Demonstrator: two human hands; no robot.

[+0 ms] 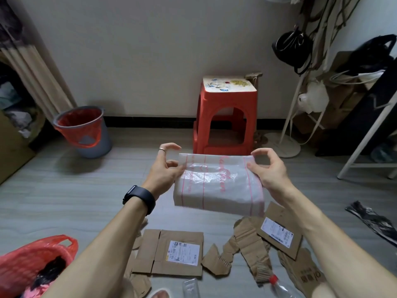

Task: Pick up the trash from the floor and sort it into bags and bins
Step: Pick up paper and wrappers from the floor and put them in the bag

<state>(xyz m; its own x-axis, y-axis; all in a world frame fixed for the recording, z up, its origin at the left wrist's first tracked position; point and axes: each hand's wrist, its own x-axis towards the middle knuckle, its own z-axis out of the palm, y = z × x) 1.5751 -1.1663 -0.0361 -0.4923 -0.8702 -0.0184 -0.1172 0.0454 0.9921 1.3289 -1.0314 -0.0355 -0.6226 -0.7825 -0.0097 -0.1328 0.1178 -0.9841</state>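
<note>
Two hands: both are up at chest height over the floor, holding one white plastic bag point(217, 186) with red print between them
Left hand: the left hand point(164, 168) pinches the bag's left top edge between thumb and fingers; index finger lifted, a ring on it, dark band on the wrist
Right hand: the right hand point(268, 171) pinches the right top corner the same way, fingers curled over the rim
Bag: it hangs flat and folded, clear of the floor, above the cardboard; the mouth looks unopened, though the film's glare makes that hard to judge
Step in hand: probably opening the bag to take sorted trash; rub the two layers apart at the rim with thumbs, then pull the hands apart
Trash left: flattened cardboard pieces point(178, 252) with labels lie on the floor below, a clear bottle with red cap point(279, 287) at the bottom edge, a dark wrapper point(373, 220) to the right
Bins: grey bin with red liner point(83, 130) stands well apart at left by the wall; a red bag point(32, 261), partly filled, sits near the left elbow
Care: thin film tears easily, so spread gently
</note>
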